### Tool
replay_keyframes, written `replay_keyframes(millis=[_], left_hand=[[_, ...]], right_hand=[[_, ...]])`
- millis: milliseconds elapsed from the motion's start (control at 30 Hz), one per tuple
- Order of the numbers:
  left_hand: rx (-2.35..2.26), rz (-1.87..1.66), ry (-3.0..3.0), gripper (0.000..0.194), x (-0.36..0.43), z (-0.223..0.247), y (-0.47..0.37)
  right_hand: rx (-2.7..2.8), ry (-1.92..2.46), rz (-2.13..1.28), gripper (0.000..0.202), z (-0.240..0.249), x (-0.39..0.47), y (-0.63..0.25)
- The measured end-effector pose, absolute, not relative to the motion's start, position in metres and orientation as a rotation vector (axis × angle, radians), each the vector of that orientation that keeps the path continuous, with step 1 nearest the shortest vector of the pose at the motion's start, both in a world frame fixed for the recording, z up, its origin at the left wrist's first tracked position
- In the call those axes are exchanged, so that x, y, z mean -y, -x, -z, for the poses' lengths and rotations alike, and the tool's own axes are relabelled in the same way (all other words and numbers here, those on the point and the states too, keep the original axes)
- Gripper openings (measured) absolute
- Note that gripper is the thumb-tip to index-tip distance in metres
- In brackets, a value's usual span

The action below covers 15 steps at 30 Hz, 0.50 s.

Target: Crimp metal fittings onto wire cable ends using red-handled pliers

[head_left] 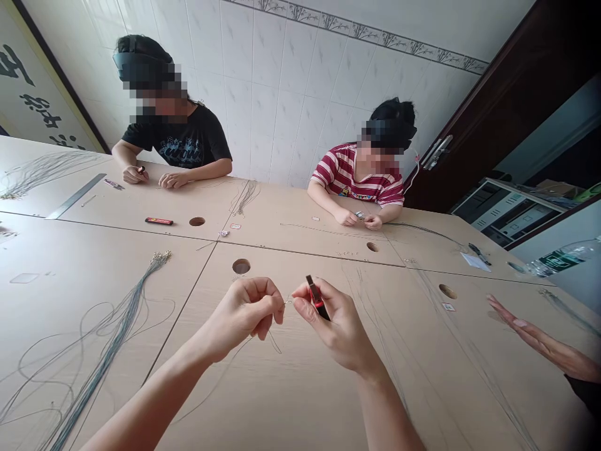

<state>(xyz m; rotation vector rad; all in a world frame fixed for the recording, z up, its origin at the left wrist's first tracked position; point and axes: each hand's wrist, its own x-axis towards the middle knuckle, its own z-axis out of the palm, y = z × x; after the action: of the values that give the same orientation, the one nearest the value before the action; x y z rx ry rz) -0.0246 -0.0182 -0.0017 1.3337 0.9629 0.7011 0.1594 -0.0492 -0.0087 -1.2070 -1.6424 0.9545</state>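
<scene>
My left hand [248,313] is closed in a pinch on a thin cord [218,376], which trails down over the table toward the lower left. A small pale clasp-like piece [288,302] shows between my two hands, too small to make out well. My right hand [335,322] is closed round a black and red tool [318,300] that looks like a lighter, its dark metal tip pointing up. The right thumb and forefinger come together close to the small piece.
A bundle of grey cords [126,319] lies at the left on the table [263,413]. Two people sit across, their hands on the table. Another person's hand [535,332] reaches in from the right. Holes [241,266] pierce the tabletop; a bottle [563,258] is at far right.
</scene>
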Motion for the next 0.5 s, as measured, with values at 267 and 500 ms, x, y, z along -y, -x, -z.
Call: replay_keyframes(millis=[267,500], left_hand=[[-1.001,-0.668,-1.376,0.017,0.0175,0.001,0.0223],[-1.033,-0.704,-1.385,0.024,0.0151,0.0066,0.0196]], right_hand=[[1.796,1.23,-0.885,0.022,0.0107,0.0499,-0.1587],[1.835,1.23,-0.77,0.022,0.0149,0.0477,-0.1614]])
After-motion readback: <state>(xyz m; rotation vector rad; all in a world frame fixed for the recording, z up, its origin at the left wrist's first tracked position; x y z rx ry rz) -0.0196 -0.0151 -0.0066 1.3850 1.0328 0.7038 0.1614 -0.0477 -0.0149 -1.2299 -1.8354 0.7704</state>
